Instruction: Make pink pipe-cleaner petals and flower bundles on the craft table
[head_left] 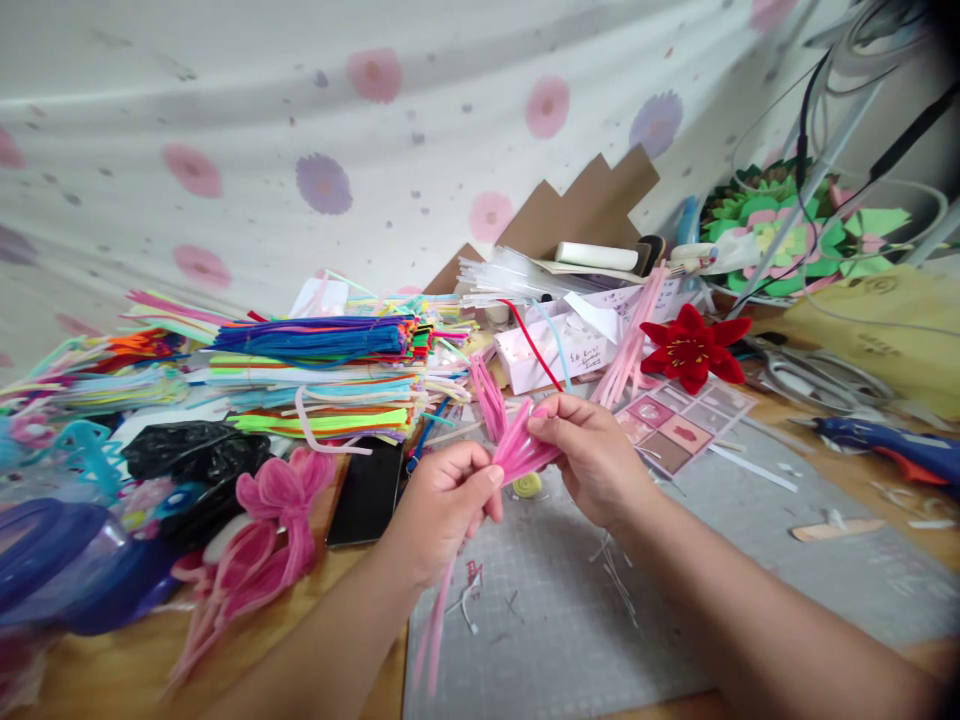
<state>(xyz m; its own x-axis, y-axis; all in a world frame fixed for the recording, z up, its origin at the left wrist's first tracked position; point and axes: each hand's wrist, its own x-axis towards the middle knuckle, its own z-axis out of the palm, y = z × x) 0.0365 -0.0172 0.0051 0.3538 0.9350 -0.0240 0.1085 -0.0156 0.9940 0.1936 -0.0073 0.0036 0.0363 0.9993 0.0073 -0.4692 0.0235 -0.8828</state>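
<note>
a black phone, a flowered curtain

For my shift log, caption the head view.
Left hand and right hand pinch a pink bundle above a gray mat.

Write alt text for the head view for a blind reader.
A person's left hand and right hand pinch pink pipe cleaners above a gray cutting mat. At left lie stacked colorful pipe cleaners, a black phone and a pink flower; at right, a red flower, scissors and a blue glue gun.
</note>
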